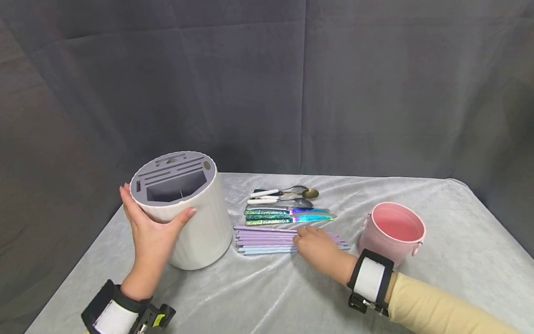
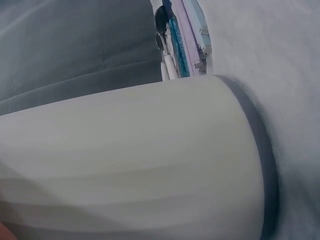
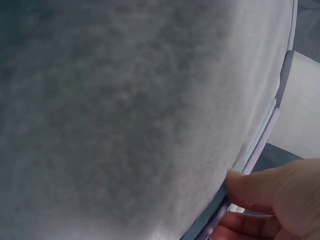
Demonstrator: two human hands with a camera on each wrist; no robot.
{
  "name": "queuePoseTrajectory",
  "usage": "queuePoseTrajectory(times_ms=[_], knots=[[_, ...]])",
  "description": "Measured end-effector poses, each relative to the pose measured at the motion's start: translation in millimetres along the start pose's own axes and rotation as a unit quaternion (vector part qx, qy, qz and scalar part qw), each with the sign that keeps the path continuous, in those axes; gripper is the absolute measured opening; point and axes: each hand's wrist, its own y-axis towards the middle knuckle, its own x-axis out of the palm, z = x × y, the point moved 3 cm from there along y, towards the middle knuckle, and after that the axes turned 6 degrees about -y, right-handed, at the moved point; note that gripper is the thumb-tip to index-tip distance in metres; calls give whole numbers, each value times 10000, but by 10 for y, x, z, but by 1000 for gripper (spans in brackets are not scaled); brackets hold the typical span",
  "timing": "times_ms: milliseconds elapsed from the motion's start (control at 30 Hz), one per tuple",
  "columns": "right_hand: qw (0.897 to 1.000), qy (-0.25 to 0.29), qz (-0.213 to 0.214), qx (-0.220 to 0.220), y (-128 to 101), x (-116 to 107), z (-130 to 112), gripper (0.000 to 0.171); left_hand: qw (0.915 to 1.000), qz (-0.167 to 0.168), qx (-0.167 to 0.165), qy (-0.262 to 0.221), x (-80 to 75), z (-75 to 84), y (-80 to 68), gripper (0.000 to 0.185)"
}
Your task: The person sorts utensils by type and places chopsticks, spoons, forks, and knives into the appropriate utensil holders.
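Note:
A white, round utensil holder (image 1: 200,232) with a grey slotted top stands at the left of the table. My left hand (image 1: 152,229) grips its near left side, thumb on the front wall and fingers round the left. In the left wrist view the holder's wall (image 2: 135,155) fills most of the picture. My right hand (image 1: 319,248) is at a row of lilac and light-blue chopsticks (image 1: 267,239). In the right wrist view its thumb and fingers (image 3: 250,187) pinch chopsticks; how many cannot be told.
Behind the chopsticks lie several knives (image 1: 288,217) with shimmering green handles, then several spoons (image 1: 288,191), some white-handled. A pink bucket (image 1: 390,232) stands to the right, behind my right wrist. Pale cloth (image 1: 233,301) covers the table; a grey curtain (image 1: 267,93) hangs behind.

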Motion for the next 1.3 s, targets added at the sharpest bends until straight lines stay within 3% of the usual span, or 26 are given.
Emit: queuePoseTrajectory(times_ms=[400, 567, 967, 1100, 1300], knots=[[9974, -628, -198, -280, 37, -12, -47, 8, 9999, 73, -16, 71, -12, 0, -18, 122], [9979, -503, -335, -250, 21, -78, -34, 10, 10000, 55, -1, 46, -15, -3, -25, 123], [9984, -221, -86, -519, -70, -278, 63, 17, 10000, -3, 8, -34, 10, -2, -14, 123], [9982, -218, 445, -351, -15, -470, 148, 22, 10000, 1, -10, -56, 12, -8, -17, 123], [9898, -9, 1423, -34, 174, -996, 262, 24, 9999, 18, 61, -84, 5, -13, -12, 122]])
